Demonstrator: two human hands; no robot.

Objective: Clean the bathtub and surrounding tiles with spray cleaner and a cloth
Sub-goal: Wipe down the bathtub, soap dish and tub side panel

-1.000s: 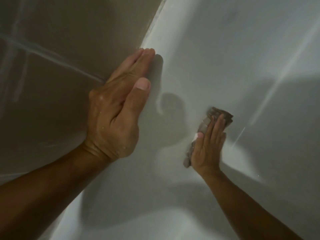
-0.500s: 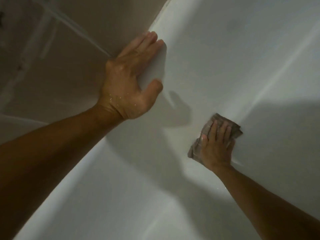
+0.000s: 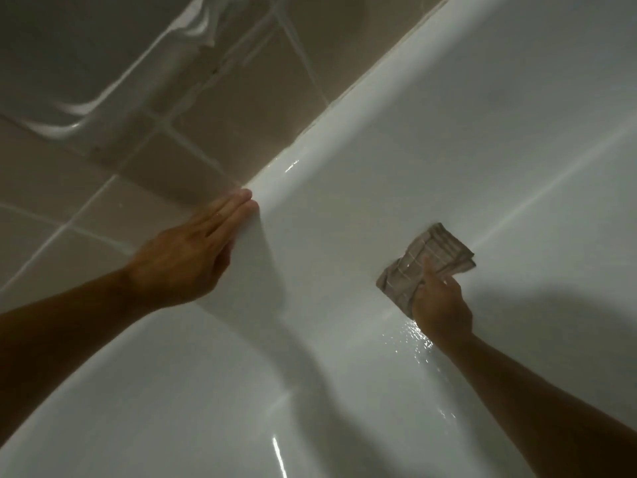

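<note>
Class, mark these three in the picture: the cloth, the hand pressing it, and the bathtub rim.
cloth (image 3: 427, 260), head view, on its folded upper part clear of the fingers.
right hand (image 3: 439, 305), head view, on the back of the hand.
bathtub rim (image 3: 362, 108), head view, on the bare white edge beside the tiles.

We cannot see right hand (image 3: 441, 301) fingertips: buried in cloth (image 3: 427, 260). Left hand (image 3: 193, 257) thumb hidden under palm. Both forearms cut off, 8 and 4 o'clock edges.
</note>
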